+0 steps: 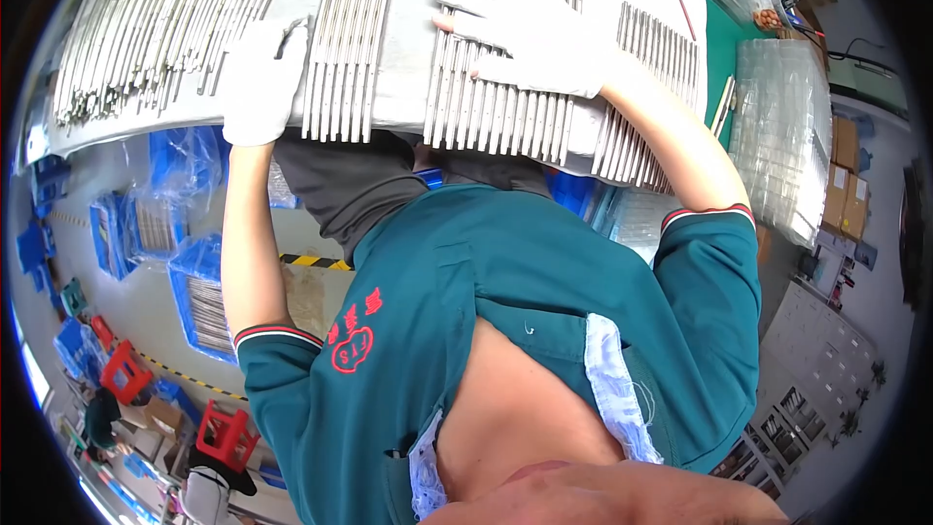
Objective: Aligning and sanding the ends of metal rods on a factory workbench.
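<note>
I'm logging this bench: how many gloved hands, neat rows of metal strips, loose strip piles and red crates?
Gloved hands: 2, left hand, right hand
Neat rows of metal strips: 3
Loose strip pile: 1
Red crates: 2
Total: 8

Floor (146, 301): pale grey concrete w/ yellow-black hazard tape (313, 262). Blue bins (199, 297) and red crates (225, 436) at left. Cardboard boxes (844, 196) and grey cabinet (812, 350) at right. Green mat (724, 53) on counter (408, 87). Lighting bright, even.
</note>
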`<state>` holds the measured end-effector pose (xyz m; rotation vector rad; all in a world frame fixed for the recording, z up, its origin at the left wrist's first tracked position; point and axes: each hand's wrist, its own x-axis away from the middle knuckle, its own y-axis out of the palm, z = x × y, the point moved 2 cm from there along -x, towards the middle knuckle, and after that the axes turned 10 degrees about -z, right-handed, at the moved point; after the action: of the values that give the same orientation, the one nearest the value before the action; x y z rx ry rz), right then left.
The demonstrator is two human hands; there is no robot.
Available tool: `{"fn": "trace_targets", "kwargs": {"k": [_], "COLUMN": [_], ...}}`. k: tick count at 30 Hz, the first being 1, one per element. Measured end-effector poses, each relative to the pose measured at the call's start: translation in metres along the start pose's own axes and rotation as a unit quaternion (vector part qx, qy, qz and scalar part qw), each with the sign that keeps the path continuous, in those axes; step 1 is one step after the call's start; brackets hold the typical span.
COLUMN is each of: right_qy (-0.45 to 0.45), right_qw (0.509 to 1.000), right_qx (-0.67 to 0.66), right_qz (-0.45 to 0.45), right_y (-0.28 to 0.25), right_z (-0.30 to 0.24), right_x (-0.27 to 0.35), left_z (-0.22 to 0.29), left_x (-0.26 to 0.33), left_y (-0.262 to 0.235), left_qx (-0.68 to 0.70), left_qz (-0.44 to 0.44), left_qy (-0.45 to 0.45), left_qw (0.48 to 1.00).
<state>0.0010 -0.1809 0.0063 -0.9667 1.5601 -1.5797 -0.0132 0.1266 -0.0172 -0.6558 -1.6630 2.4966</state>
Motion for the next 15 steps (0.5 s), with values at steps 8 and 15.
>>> {"fn": "trace_targets", "kwargs": {"k": [8, 15], "right_qy": [0.009, 0.005], "right_qw": [1.000, 0.999], "right_qx": [-0.004, -0.020], "right_qz": [0.017, 0.031], "right_y": [0.004, 0.001], "right_z": [0.000, 0.000], "right_x": [-0.001, -0.001], "left_z": [0.003, -0.001], "left_x": [-0.001, -0.002], "left_y": [-0.003, -0.002], "left_qx": [0.003, 0.013], "left_qz": [-0.055, -0.025], "left_qy": [-0.040, -0.022], "left_qw": [0.998, 0.999]}}
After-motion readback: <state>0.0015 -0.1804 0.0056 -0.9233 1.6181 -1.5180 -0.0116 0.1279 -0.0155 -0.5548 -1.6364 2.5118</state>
